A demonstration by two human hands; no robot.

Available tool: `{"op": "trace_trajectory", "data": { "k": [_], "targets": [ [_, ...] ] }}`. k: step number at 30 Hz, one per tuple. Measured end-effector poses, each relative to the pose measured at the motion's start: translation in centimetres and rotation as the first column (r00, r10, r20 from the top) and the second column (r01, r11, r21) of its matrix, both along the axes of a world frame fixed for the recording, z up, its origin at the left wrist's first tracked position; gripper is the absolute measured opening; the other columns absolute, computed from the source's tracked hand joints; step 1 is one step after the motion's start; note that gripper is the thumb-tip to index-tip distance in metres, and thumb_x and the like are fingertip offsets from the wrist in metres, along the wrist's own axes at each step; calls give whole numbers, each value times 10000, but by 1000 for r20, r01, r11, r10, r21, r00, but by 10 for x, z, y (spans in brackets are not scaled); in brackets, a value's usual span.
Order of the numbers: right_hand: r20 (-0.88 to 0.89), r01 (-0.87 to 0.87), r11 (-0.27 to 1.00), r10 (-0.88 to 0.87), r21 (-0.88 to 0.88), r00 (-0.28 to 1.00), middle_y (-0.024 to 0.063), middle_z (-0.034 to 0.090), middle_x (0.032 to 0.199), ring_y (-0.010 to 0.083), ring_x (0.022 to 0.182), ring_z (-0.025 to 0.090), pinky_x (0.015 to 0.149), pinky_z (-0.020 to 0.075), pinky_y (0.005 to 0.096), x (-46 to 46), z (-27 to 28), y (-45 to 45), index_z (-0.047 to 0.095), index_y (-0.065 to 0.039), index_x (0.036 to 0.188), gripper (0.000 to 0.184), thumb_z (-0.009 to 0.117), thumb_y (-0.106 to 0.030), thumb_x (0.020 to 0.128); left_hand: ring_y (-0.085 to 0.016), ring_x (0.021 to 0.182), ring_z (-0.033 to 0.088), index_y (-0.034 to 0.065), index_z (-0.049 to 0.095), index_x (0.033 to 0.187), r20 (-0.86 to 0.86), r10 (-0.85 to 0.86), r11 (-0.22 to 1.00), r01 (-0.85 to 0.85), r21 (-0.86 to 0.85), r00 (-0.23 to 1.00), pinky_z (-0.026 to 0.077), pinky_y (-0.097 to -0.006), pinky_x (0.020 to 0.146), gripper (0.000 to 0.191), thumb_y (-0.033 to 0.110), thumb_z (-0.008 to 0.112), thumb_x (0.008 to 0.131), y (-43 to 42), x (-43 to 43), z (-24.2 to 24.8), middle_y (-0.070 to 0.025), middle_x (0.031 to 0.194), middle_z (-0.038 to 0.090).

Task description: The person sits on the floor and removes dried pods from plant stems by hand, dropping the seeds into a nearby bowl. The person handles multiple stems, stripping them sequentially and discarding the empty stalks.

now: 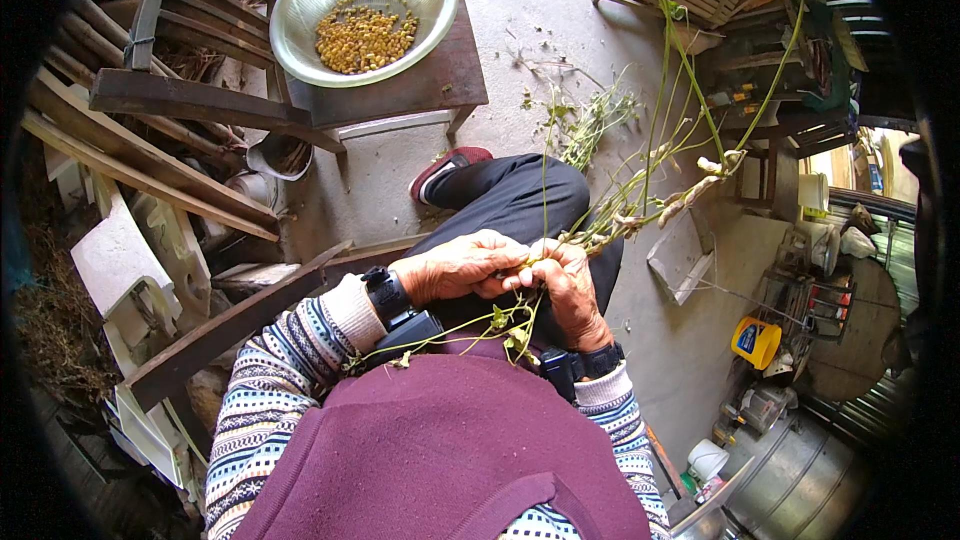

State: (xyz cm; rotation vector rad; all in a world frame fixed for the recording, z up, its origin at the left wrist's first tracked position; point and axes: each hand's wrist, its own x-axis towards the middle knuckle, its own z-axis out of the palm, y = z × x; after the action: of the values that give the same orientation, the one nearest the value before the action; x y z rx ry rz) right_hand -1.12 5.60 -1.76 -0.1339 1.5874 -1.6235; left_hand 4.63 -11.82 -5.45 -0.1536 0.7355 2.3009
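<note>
Over my lap, both hands meet with their fingertips together at a yellowish pod [534, 261]. My left hand [465, 264] pinches it from the left. My right hand [568, 289] grips a bundle of thin green bean plant stems [600, 232], which reaches up to the right with several tan, dry pods [686, 199] on it. Leafy ends [517, 339] hang below my hands onto my clothes. Beyond my knee, a wide translucent strainer basin [281, 30] stands on a wooden chair seat and holds a heap of yellow-brown beans [367, 37].
Cut green plants [600, 124] and scraps lie on the concrete floor past my knee. A wooden chair arm [195, 101] and planks stand at the left. To the right are a white board [679, 255], a yellow container [756, 343] and a metal drum [799, 476].
</note>
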Motion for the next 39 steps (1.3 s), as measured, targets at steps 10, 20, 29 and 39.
{"op": "trace_trajectory", "data": {
  "k": [10,20,29,39],
  "targets": [
    [-133,-68,993,80,97,988,-9,602,644,40,591,508,560,408,196,-3,-1,-1,622,-14,689,171,507,-69,803,-8,573,386,70,639,838,-68,-35,990,25,-137,997,289,-167,485,315,350,550,951,-2,-2,1,75,696,505],
    [-8,-100,994,100,42,995,-8,587,640,48,595,495,570,396,206,-9,1,-1,591,-18,664,182,511,-107,801,-19,540,415,22,640,910,2,-33,999,33,-4,999,303,-155,452,274,272,540,963,-3,-1,1,34,690,536],
    [-301,-71,981,123,178,946,22,627,782,87,728,584,658,477,242,-8,9,-5,621,5,932,190,689,-71,771,-21,543,403,43,628,952,-77,-47,989,36,-141,996,303,-161,461,220,246,543,960,-18,1,3,39,719,546],
    [-761,-58,996,86,64,643,54,575,798,141,703,555,637,467,270,-17,30,-23,664,-25,909,169,703,-36,745,-24,548,422,33,599,1079,-180,-133,961,82,-264,975,335,-160,480,248,233,511,961,-25,4,14,22,771,577]
  ]
}}
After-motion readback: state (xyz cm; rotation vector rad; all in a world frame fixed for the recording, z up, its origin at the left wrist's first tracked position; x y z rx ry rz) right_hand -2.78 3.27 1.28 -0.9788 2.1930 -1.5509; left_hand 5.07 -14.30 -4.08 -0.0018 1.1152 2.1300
